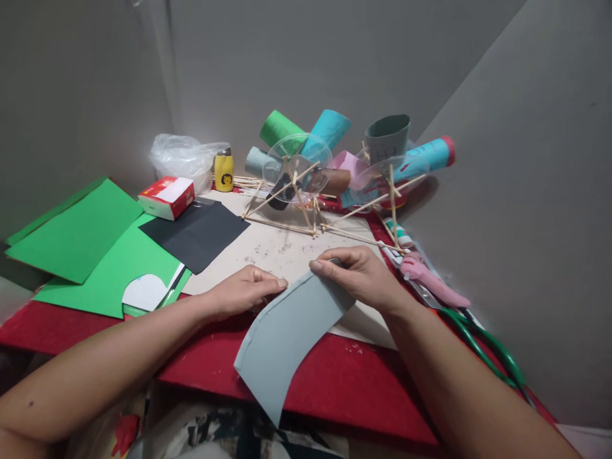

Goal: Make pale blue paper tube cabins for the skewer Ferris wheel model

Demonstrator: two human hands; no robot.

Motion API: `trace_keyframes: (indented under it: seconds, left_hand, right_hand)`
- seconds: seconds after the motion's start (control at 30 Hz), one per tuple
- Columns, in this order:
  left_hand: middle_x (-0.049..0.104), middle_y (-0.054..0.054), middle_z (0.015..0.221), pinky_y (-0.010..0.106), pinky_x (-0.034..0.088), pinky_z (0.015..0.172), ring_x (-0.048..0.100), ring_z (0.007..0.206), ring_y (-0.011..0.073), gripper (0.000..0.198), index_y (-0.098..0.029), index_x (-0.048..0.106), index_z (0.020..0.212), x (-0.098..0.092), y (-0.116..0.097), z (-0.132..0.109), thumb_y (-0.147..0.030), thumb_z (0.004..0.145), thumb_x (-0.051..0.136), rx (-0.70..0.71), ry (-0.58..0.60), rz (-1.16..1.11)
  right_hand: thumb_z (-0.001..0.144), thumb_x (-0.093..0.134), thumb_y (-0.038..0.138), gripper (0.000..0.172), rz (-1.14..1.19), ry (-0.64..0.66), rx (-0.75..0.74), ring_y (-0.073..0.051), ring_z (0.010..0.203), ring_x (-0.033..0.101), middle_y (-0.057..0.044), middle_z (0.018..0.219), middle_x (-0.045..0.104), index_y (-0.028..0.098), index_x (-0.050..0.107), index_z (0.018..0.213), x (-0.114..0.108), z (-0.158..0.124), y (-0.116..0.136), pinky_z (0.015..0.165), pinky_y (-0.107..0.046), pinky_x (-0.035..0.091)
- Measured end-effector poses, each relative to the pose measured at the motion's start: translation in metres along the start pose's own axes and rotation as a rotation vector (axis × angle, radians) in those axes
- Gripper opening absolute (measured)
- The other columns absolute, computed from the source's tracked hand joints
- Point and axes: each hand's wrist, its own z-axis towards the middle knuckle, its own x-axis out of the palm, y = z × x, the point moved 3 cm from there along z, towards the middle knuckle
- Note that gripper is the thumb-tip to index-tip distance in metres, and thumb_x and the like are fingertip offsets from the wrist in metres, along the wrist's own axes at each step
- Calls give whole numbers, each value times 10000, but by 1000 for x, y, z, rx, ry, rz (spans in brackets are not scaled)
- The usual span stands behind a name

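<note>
A curved strip of grey-blue craft paper (pixel 294 338) hangs over the front of the table, with a narrow folded edge along its upper side. My right hand (pixel 356 274) pinches its top end, thumb on the near face. At the middle of the folded edge, my left hand (pixel 248 290) is closed, thumb and forefinger gripping the paper there. The strip's lower end dangles free past the red table edge. Below both hands lies a beige board (pixel 282 245) scattered with small dark crumbs.
Green sheets (pixel 79 233), a black sheet (pixel 201 233) and a red box (pixel 167 197) lie on the left. Stick frames (pixel 287 223) and coloured paper tubes (pixel 327 134) stand at the back. A pink glue gun (pixel 435 280) and green-handled scissors (pixel 488 347) rest on the right.
</note>
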Motion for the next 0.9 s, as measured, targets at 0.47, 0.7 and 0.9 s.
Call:
trace_keyframes:
  seconds: [0.47, 0.7, 0.9]
  left_hand:
    - [546, -6, 556, 205, 340, 464, 450, 461, 82, 422, -138, 566, 616, -5, 6, 1, -527, 753, 653, -147, -56, -170]
    - [429, -48, 539, 182, 266, 441, 338, 451, 51, 450, -149, 481, 596, -7, 6, 1, -529, 814, 584, -63, -3, 40]
    - [360, -52, 536, 193, 223, 439, 270, 467, 58, 431, -158, 454, 586, -6, 9, 2, -489, 850, 530, -53, 77, 194]
  right_hand:
    - [750, 656, 519, 380, -116, -164, -94, -103, 489, 419, 21, 538, 492, 172, 632, 596, -14, 1, 4, 439, -224, 312]
    - [753, 654, 532, 366, -142, -118, -55, -137, 536, 525, 1, 607, 608, 173, 678, 686, -15, 7, -8, 493, -250, 393]
    - [879, 564, 354, 226, -410, -325, -362, -232, 927, 647, -89, 996, 719, 195, 683, 986, -10, -5, 13, 822, -367, 473]
